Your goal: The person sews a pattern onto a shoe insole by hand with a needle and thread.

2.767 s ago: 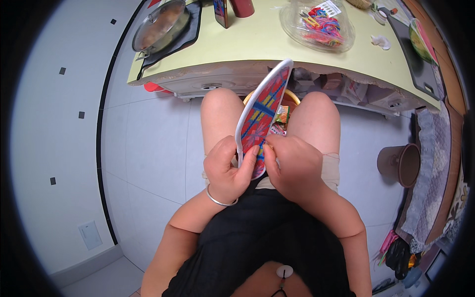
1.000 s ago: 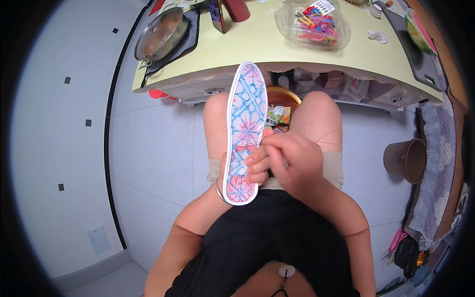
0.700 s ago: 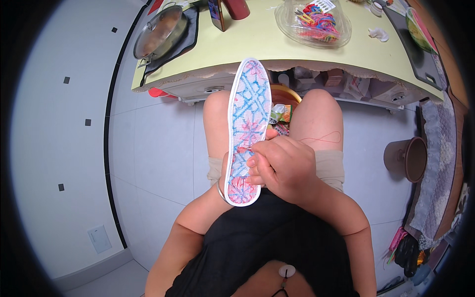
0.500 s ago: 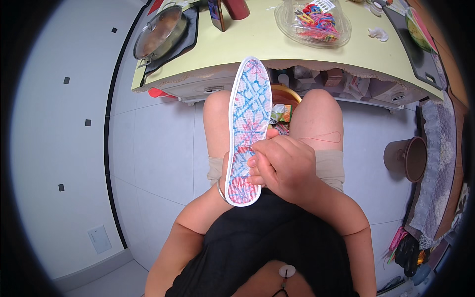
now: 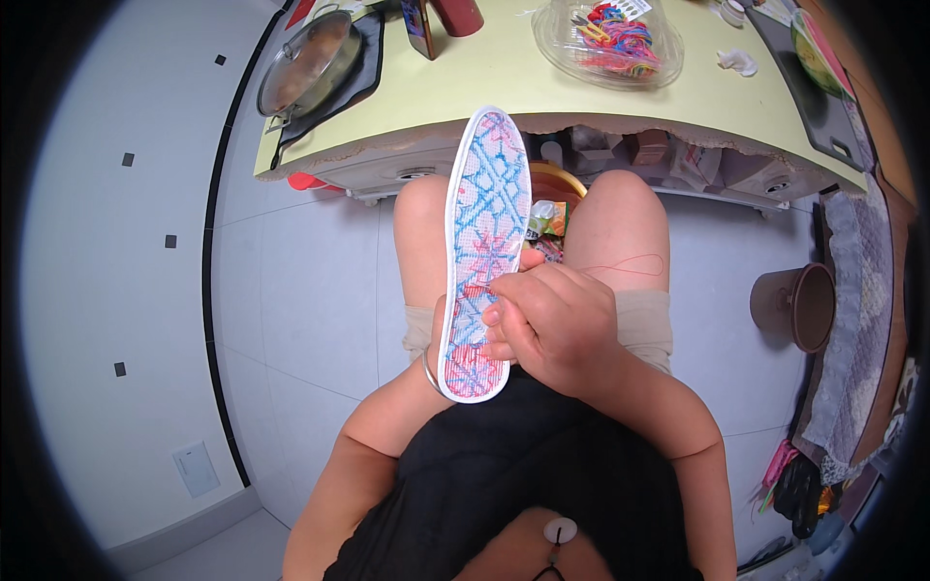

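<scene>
A long white-edged insole (image 5: 489, 194) with blue and pink cross-stitch stands lengthwise above my lap. My left hand (image 5: 438, 324) holds it from behind; most of that hand is hidden, and fingertips show past the right edge. A metal bangle (image 5: 432, 373) is on the left wrist. Against the insole's middle, next to a red stitched patch, my right hand (image 5: 557, 315) is closed in a pinch on what looks like a sewing needle, largely covered by the fingers. Red thread (image 5: 635, 259) trails from that hand in a loop over my right thigh.
Ahead is a pale yellow table (image 5: 465, 87) with a lidded pot (image 5: 310, 63), a phone (image 5: 419, 29) and a clear plastic box (image 5: 605, 73) of coloured thread. Below it, between my knees, sits a yellow-rimmed bin (image 5: 572, 179). A brown bin (image 5: 790, 305) stands at right.
The bit of needle showing at my right fingertips is now harder to see. Both hands and the insole keep nearly the same place; the whole view shifts slightly.
</scene>
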`<action>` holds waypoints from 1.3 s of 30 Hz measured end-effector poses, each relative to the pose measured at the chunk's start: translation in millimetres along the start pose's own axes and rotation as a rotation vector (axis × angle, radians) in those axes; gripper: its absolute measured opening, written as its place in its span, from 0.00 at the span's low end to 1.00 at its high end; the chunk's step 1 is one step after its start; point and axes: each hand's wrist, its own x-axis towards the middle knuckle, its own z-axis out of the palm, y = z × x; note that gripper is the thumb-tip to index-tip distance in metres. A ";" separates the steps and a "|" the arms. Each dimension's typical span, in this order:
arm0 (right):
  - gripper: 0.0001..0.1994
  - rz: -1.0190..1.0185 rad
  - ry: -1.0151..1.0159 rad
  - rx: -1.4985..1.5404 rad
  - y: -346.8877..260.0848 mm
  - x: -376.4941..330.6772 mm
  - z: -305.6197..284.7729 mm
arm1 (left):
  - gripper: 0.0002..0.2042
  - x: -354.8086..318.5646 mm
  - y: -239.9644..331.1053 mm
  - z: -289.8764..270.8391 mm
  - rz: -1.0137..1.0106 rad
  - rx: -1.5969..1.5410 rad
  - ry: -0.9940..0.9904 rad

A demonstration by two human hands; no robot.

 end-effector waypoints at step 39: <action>0.03 0.278 0.193 0.690 5.2 5.2 -26.2 | 0.07 -4.8 16.6 14.6 0.734 1.604 0.439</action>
